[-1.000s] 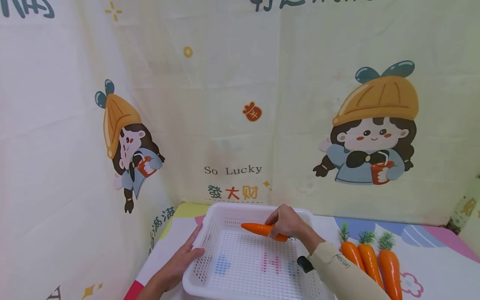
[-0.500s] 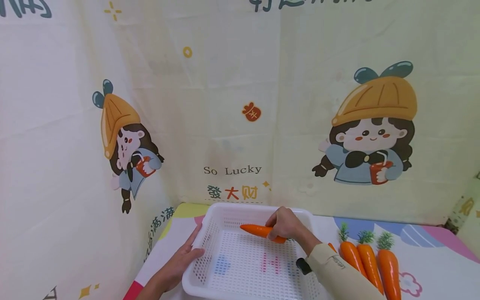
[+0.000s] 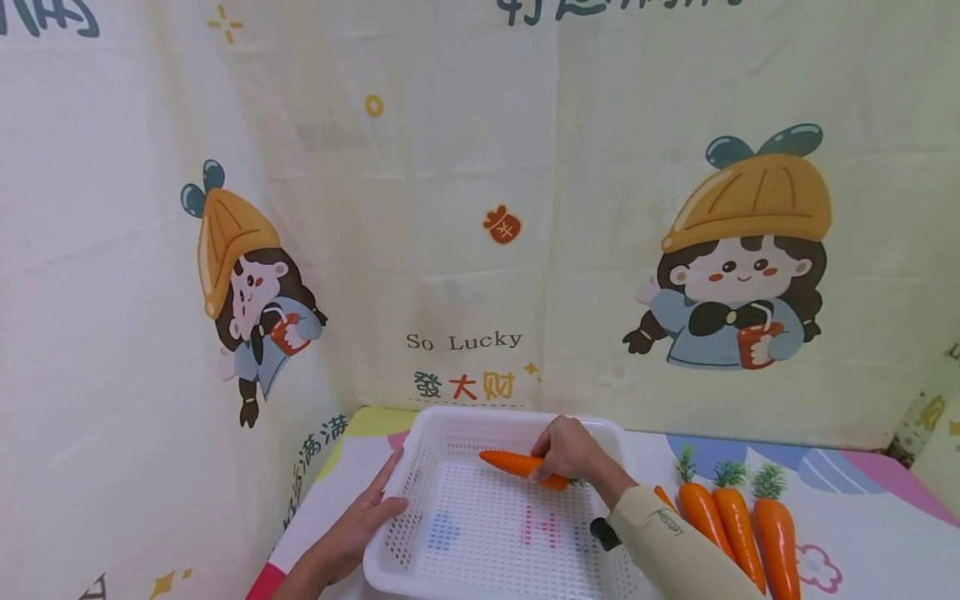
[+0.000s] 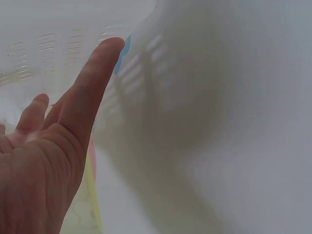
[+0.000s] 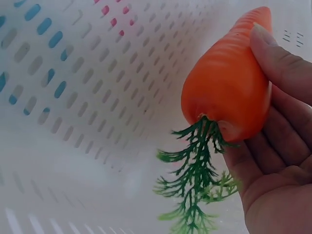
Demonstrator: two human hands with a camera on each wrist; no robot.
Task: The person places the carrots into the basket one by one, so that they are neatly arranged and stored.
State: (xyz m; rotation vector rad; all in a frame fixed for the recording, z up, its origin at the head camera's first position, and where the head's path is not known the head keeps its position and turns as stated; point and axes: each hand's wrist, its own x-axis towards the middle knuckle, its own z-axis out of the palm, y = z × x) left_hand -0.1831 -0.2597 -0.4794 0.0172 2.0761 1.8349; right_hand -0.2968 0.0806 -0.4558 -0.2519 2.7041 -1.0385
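Observation:
My right hand [image 3: 573, 452] holds an orange carrot [image 3: 510, 463] with a green leafy top over the far part of a white perforated plastic basket [image 3: 371, 567]. Seen from the right wrist, the thumb lies on one side of the carrot [image 5: 224, 92] and the fingers on the other, with its green fronds [image 5: 195, 175] hanging free. The carrot's tip points left. My left hand [image 3: 352, 533] rests against the basket's left side, fingers extended; the left wrist view shows one straight finger against the slotted wall [image 4: 44, 24].
Several more carrots [image 3: 776, 542] with leafy tops lie on the patterned tabletop [image 3: 885, 542] right of the basket, partly behind the right sleeve [image 3: 675, 542]. A printed cloth [image 3: 585, 208] hangs behind and to the left. A black device [image 3: 604, 533] sits at the right wrist.
The right hand and the carrot have shifted very slightly down and left, and some green of its top now shows. The left hand stays in place.

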